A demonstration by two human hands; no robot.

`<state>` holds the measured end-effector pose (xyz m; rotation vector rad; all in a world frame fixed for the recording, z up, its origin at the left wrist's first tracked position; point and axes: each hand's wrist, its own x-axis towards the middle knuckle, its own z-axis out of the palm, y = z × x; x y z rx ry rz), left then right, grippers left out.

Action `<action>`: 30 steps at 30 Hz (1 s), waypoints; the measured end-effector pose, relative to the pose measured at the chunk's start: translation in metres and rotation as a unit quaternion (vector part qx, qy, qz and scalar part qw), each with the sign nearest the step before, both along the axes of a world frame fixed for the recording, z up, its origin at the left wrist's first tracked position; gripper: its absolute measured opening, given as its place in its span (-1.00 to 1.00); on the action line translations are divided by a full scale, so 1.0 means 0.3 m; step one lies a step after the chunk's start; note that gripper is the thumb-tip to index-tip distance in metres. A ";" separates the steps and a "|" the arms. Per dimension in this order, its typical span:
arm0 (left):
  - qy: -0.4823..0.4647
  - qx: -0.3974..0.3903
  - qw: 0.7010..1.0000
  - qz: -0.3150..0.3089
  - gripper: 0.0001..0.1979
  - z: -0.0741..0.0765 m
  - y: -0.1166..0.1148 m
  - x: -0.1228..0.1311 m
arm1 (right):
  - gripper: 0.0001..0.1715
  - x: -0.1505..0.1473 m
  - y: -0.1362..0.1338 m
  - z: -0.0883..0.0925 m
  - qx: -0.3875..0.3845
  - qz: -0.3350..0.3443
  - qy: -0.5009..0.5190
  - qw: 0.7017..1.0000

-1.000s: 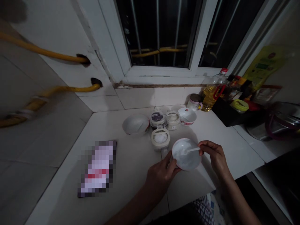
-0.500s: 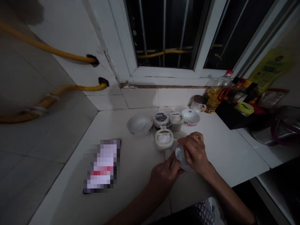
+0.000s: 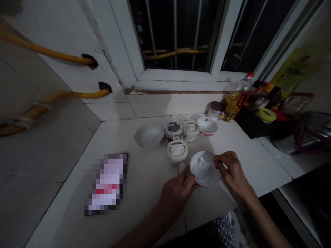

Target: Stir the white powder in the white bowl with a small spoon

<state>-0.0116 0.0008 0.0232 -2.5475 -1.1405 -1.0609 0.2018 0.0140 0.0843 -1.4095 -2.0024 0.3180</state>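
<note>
My left hand (image 3: 181,186) grips the near left rim of a small white bowl (image 3: 213,179), thumb at its inner edge. The bowl is tilted toward me above the counter. My right hand (image 3: 230,167) is closed in a pinch at the bowl's right rim, on what looks like a thin, pale spoon (image 3: 204,159) reaching into the bowl; its outline is faint. White matter shows inside the bowl, too blurred to name. Just beyond stands a lidded seasoning jar (image 3: 177,151) with white contents.
Behind are a dark-topped jar (image 3: 174,129), another pale jar (image 3: 191,130), a wide bowl (image 3: 148,135) and a floral bowl (image 3: 207,126). A mug (image 3: 216,111) and oil bottle (image 3: 234,101) stand near the wall. A blurred-out flat object (image 3: 107,184) lies left.
My right hand has moved right, from over the bowl to its right rim. The bowl's inside now shows. The whole view has shifted slightly.
</note>
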 end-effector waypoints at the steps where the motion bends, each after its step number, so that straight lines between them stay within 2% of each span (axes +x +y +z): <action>1: 0.000 -0.002 1.000 -0.001 -0.68 0.002 0.000 0.000 | -0.80 -0.005 -0.004 -0.001 -0.015 0.013 -0.010 1.000; 4: -0.002 -0.003 1.000 -0.008 -0.66 0.010 0.003 0.000 | -0.77 -0.030 -0.016 -0.004 -0.065 0.037 0.009 0.997; 6: -0.007 0.001 1.000 -0.013 -0.65 0.014 0.005 0.001 | -0.76 -0.043 -0.021 -0.009 -0.091 0.028 0.053 0.994; 10: -0.018 0.012 1.000 -0.013 -0.67 0.018 0.007 0.001 | -0.79 -0.036 -0.018 -0.026 -0.130 -0.032 0.163 0.977; 15: -0.012 0.002 1.000 -0.012 -0.67 0.013 0.005 -0.002 | -0.80 0.004 -0.009 -0.038 -0.161 -0.101 0.284 0.940; 21: -0.008 -0.004 1.000 -0.012 -0.69 0.007 0.005 -0.004 | -0.82 0.012 -0.011 -0.048 -0.101 -0.112 0.207 0.967; 27: -0.008 -0.007 1.000 -0.011 -0.65 0.015 0.005 -0.003 | -0.80 0.009 -0.011 -0.055 -0.135 -0.111 0.225 0.959; 30: -0.010 0.001 1.000 -0.010 -0.66 0.014 0.005 -0.001 | -0.79 0.008 -0.008 -0.048 -0.121 -0.111 0.195 0.967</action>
